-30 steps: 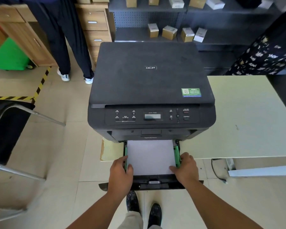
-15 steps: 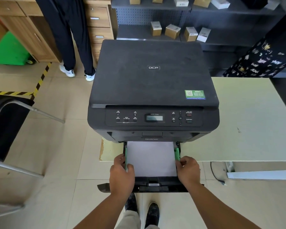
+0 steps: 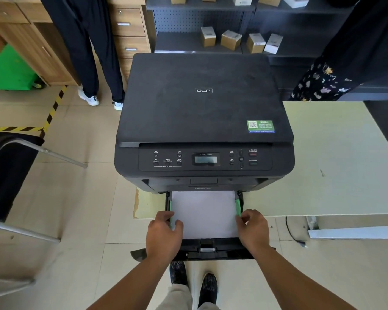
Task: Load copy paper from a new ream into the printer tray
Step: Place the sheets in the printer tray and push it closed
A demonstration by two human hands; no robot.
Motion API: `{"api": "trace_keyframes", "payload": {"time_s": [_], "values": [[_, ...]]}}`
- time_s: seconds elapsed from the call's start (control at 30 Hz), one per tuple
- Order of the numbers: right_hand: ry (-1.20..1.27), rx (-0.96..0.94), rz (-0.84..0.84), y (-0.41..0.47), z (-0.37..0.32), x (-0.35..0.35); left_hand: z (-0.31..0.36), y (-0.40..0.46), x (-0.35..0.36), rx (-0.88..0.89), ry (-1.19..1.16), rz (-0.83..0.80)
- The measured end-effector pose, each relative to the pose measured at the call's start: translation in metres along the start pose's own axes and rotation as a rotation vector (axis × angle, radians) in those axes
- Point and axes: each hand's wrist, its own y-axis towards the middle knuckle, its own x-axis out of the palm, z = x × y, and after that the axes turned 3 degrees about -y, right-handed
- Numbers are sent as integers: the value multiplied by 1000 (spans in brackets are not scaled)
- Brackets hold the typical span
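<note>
The copy paper (image 3: pixel 204 214) lies flat as a white stack in the printer tray (image 3: pixel 211 251), which stands pulled out toward the near side from under the printer (image 3: pixel 204 130); the far end of the stack runs in under the printer body. On either side of the stack a green side guide shows: the left guide (image 3: pixel 170 205) and the right guide (image 3: pixel 238 205), each just beside a paper edge.

The left hand (image 3: pixel 164 237) sits at the near left corner of the stack, its thumb over the paper edge and its fingers curled down around the tray wall by the left guide, so it is closed on the tray side. The right hand (image 3: pixel 253 229) pinches at the near end of the right guide, fingers bent together on it; how firmly it squeezes I cannot tell.

By my judgement the stack is fairly heavy as a block but limp and slippery sheet to sheet, so it fans or skews if pushed from one corner. It is best handled by both long edges together, squared by the guides. The tray itself looks like stiff plastic, best gripped at its near front lip when sliding it home.

The printer rests on a pale table (image 3: pixel 336 164) over a tiled floor.
</note>
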Motion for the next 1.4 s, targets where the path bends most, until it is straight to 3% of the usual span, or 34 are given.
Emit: {"api": "trace_keyframes", "payload": {"time_s": [0.3,0.5,0.67,0.77,0.93,1.23,1.4], "values": [[-108,-46,-81,4,5,-5,-1,-9,-8,80,84,-104],[-274,-494,95,-38,-1,-21,10,-56,-17,618,424,-32],[-337,-857,24,-70,7,-28,12,-90,-12,774,521,-107],[-372,-982,-21,-85,7,-31,8,-105,-10,805,563,-128],[-473,-1016,-99,-97,13,-32,-4,-113,-4,739,677,-144],[-671,-1000,-259,-93,24,-30,-1,-105,-7,692,664,-171],[-678,-883,-274,-72,9,-25,5,-82,-8,682,613,-157]]}}
